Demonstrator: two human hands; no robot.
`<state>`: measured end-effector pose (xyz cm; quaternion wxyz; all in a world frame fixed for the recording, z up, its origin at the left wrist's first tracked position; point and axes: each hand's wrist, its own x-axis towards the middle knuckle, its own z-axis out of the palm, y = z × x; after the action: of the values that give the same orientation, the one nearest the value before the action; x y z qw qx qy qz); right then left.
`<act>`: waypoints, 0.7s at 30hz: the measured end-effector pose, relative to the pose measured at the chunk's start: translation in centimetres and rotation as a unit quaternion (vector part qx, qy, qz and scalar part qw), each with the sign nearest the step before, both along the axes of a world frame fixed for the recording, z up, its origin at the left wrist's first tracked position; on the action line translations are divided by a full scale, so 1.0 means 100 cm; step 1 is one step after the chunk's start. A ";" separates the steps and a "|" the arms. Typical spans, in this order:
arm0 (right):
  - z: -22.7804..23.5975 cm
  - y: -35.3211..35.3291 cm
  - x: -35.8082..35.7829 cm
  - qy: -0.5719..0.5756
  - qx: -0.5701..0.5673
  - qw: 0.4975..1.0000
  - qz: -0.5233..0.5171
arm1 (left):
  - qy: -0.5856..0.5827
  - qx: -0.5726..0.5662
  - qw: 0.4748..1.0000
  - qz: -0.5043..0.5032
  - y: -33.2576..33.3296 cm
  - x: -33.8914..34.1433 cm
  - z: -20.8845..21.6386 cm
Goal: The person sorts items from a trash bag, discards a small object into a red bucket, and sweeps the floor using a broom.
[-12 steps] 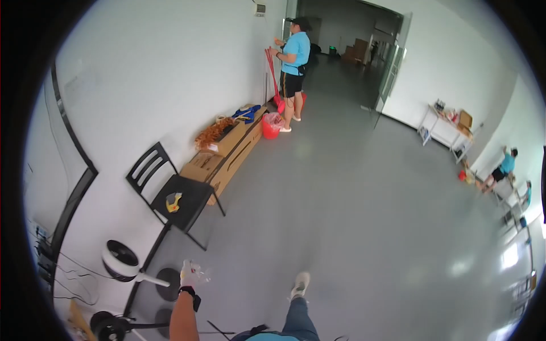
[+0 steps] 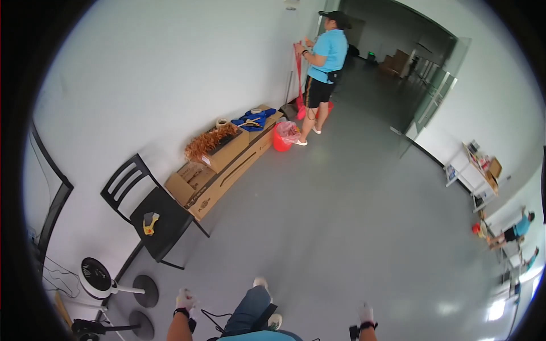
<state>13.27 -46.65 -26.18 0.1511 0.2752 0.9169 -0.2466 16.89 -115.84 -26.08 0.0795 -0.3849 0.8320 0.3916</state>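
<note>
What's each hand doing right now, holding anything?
Left hand: gloved in white, nothing visibly held; open or closed cannot be told.
Right hand: gloved in white, nothing visibly held; open or closed cannot be told.

Both bare forearms rise from the lower edge, well apart. The left hand (image 2: 185,299), in a white glove with a dark wristband, is raised and empty. The right hand (image 2: 365,314), gloved and banded alike, is also raised and holds nothing.
</note>
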 end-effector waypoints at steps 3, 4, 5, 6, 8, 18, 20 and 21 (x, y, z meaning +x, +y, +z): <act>0.044 -0.013 -0.184 0.220 -0.150 0.963 0.044 | -0.029 0.000 0.999 0.014 -0.002 -0.030 -0.063; 0.058 -0.046 -0.240 0.170 -0.145 0.973 0.055 | -0.034 -0.035 0.998 0.027 -0.015 -0.025 -0.080; 0.068 -0.067 -0.286 0.119 -0.132 0.982 0.063 | -0.042 -0.034 0.998 0.031 -0.012 -0.039 -0.084; 0.026 -0.051 -0.317 0.179 -0.125 0.966 0.141 | -0.064 -0.047 0.996 0.048 0.003 -0.065 -0.090; -0.013 -0.033 -0.387 0.223 -0.119 0.939 0.234 | -0.097 -0.055 0.990 0.081 0.033 -0.115 -0.076; -0.063 -0.083 -0.708 -0.073 -0.202 0.968 0.130 | 0.109 0.067 0.975 0.179 0.077 -0.406 -0.060; -0.111 -0.083 -0.789 -0.108 -0.236 0.961 0.094 | 0.136 0.091 0.968 0.188 0.102 -0.451 -0.053; -0.129 -0.086 -0.828 -0.113 -0.235 0.961 0.095 | 0.103 0.110 0.969 0.196 0.119 -0.470 -0.038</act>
<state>-69.52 -55.23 -39.12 0.3375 0.1692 0.8317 -0.4071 -30.13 -103.98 -29.87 -0.0427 -0.4871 0.6958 0.5261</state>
